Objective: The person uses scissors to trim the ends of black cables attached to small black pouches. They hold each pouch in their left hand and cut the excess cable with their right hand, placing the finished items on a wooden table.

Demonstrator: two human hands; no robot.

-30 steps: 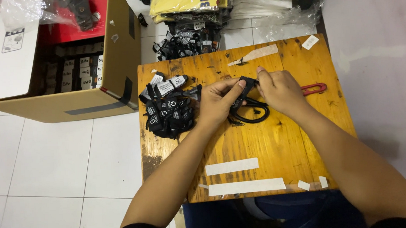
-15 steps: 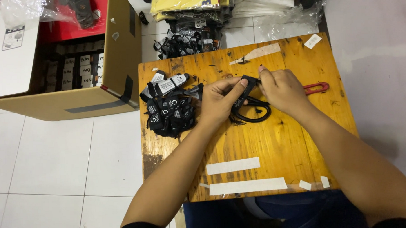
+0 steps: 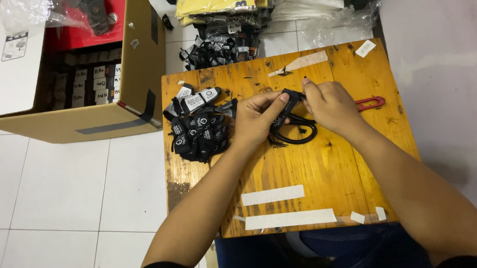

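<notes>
My left hand point(image 3: 257, 116) and right hand point(image 3: 329, 103) both pinch the black strap point(image 3: 288, 106) at frame centre; I keep its loop flat on the surface point(image 3: 311, 168), pulling evenly.

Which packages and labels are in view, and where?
Cardboard box: left of table, brown, open, rows of labelled packs inside.
Small black labelled packs: heap on table's left.
White tape strips: table's near edge.
Yellow packages: stacked beyond table.
</notes>
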